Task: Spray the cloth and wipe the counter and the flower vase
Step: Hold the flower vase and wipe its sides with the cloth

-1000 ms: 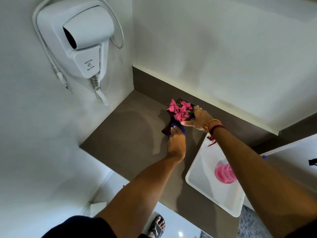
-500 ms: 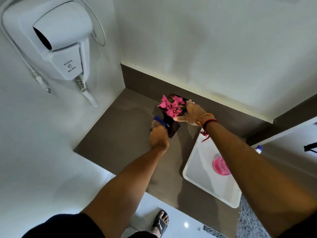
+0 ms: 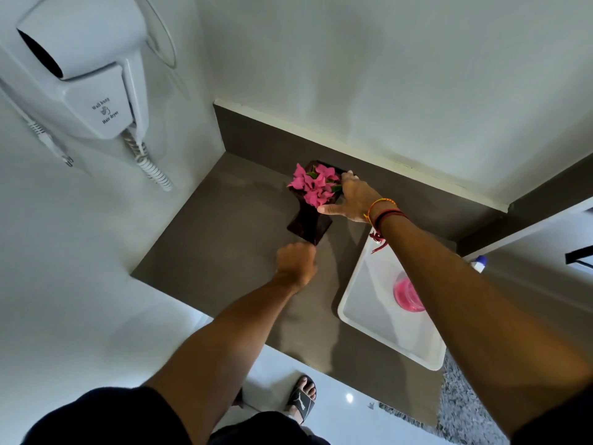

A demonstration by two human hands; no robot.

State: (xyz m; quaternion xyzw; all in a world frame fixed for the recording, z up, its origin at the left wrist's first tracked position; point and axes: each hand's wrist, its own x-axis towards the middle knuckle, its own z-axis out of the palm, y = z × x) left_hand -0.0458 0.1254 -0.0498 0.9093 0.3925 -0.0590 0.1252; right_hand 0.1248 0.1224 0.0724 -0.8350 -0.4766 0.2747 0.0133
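Note:
A dark maroon flower vase with pink flowers stands on the brown counter near the back wall. My right hand grips the vase at its rim, thumb under the blooms. My left hand is a closed fist pressed against the vase's lower front corner. The blue cloth is hidden inside that fist. A white spray bottle with a blue cap peeks out behind my right forearm.
A white tray holding a pink cup lies on the counter to the right. A wall hair dryer with a coiled cord hangs at upper left. Below the counter edge are my sandalled foot and a grey rug.
My left hand slid with the cloth from the vase's upper side down to its base, and the blue cloth is now covered. My right hand kept its hold on the rim.

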